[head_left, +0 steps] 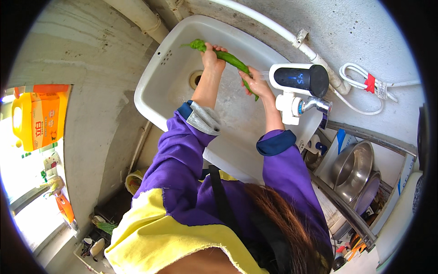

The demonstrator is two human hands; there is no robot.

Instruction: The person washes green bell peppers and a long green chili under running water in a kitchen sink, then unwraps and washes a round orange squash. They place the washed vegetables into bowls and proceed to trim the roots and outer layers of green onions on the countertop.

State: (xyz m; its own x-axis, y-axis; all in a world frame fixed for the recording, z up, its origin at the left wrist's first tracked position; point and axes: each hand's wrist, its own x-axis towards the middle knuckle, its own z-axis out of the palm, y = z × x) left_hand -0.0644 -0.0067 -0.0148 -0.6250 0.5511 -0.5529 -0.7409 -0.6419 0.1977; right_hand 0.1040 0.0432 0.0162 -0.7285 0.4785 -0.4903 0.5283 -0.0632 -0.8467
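A long green chili pepper (233, 60) is held slantwise over the white sink (157, 86), its stem end to the left. My left hand (212, 58) is closed around it near the stem end. Farther down, my right hand (256, 83) grips it close to the pointed tip, which sticks out below the fingers. Just right of that hand is the water heater tap (296, 78), white with a dark lit display. Water seems to run from the tap onto my right hand. The drain hole (196, 79) shows beside my left wrist.
A white pipe (269, 20) runs along the wall behind the sink, with a coiled white cable (365, 82) at right. Metal bowls (353, 169) sit on a rack at lower right. A yellow-orange jug (43, 118) stands by the window at left.
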